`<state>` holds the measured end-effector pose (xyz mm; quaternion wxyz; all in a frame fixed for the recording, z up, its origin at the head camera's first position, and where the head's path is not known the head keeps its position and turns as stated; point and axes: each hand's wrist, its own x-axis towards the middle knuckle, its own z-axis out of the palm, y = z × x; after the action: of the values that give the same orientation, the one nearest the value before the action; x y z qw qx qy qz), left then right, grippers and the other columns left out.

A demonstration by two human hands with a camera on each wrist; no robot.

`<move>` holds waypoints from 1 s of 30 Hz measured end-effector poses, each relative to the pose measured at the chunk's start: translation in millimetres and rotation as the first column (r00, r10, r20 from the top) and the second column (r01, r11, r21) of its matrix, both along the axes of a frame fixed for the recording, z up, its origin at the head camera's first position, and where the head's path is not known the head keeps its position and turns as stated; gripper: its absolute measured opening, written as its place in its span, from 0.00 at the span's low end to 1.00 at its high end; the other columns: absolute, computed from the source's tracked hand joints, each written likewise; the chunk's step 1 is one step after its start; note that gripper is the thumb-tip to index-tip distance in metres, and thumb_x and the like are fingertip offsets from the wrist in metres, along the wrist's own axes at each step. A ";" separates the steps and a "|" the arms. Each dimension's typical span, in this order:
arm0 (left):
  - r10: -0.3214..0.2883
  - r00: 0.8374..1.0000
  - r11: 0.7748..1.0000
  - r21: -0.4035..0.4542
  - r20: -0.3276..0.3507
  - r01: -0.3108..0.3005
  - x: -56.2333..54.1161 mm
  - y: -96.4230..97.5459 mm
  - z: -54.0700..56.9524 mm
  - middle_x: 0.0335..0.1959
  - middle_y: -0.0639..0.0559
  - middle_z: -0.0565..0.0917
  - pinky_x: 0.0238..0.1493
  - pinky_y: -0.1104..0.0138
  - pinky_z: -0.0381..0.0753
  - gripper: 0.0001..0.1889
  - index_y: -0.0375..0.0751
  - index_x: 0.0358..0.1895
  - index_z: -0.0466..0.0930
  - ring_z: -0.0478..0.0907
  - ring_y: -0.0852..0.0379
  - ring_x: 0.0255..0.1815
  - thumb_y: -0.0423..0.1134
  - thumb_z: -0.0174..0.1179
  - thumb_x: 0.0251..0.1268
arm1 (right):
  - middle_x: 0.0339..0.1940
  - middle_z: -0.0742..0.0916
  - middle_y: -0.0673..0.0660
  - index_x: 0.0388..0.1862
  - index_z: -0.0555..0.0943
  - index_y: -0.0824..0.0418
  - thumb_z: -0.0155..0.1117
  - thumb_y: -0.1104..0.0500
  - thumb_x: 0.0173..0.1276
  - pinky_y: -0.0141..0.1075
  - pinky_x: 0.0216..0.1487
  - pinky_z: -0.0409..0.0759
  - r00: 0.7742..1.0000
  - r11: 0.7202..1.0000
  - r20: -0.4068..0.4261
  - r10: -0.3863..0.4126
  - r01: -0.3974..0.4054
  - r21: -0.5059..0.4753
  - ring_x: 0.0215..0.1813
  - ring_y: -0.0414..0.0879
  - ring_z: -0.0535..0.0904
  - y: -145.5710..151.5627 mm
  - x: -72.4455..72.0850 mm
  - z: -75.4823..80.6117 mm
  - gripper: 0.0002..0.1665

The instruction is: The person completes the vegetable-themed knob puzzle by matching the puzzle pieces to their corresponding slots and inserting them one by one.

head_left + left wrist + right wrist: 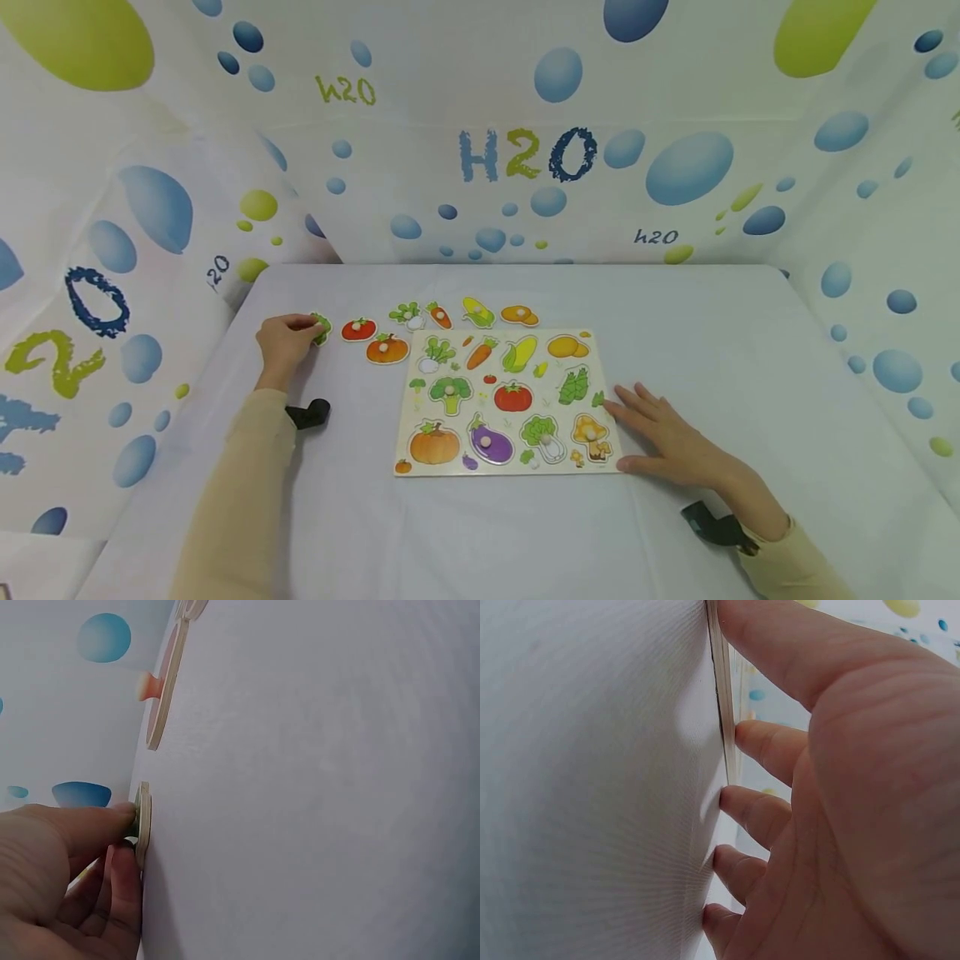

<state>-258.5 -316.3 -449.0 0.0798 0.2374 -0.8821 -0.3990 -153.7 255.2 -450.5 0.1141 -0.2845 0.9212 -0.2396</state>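
At the left of the table my left hand (288,340) pinches a green wooden puzzle piece (322,328) between thumb and fingertips. The left wrist view shows this piece (145,825) edge-on, close over the white cloth, its face largely hidden by the fingers. My right hand (671,437) lies with fingers spread at the right edge of the vegetable puzzle board (465,417). Its thumb (769,645) and a fingertip touch the board's edge, while other fingertips rest on the cloth. Knobbed broccoli (450,393), eggplant (491,442), leafy green (543,437) and mushroom (592,437) pieces sit in the board.
Loose tomato (359,330) and pumpkin (387,350) pieces lie between my left hand and the board. Radish (407,314), carrot (439,316), corn (477,312) and potato (519,315) pieces line its far edge. Printed cloth walls (420,150) stand behind and beside the table.
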 end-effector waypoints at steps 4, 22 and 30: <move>-0.010 1.000 0.999 -0.042 -0.023 0.009 0.0 1.2 0.3 0.52 0.33 0.83 0.52 0.62 0.76 0.17 0.30 0.52 0.82 0.77 0.42 0.55 0.39 0.61 0.66 | 0.79 0.60 0.64 0.75 0.63 0.52 0.67 0.37 0.60 0.67 0.72 0.47 1.000 1.000 0.002 -0.002 0.002 -0.004 0.79 0.67 0.46 0.1 0.4 -0.7 0.48; -0.078 0.989 0.995 -0.073 -0.127 0.069 -0.8 26.0 24.9 0.46 0.35 0.85 0.29 0.84 0.69 0.15 0.31 0.51 0.83 0.79 0.51 0.44 0.36 0.60 0.66 | 0.79 0.60 0.64 0.76 0.63 0.53 0.67 0.38 0.61 0.66 0.72 0.47 1.000 1.000 -0.004 0.014 -0.014 -0.007 0.79 0.68 0.45 1.9 -2.3 0.5 0.48; -0.289 0.937 0.953 -0.146 -0.195 0.264 -4.6 76.4 42.1 0.41 0.35 0.86 0.31 0.80 0.72 0.12 0.31 0.46 0.85 0.82 0.45 0.40 0.35 0.61 0.65 | 0.79 0.60 0.63 0.76 0.63 0.51 0.66 0.37 0.61 0.66 0.73 0.46 1.000 1.000 0.002 0.011 -0.011 -0.006 0.79 0.66 0.45 2.7 -2.3 -1.9 0.48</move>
<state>-263.2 -239.9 -406.8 0.1312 0.0613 -0.9148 -0.3770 -156.0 257.8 -452.4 0.1154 -0.2894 0.9189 -0.2418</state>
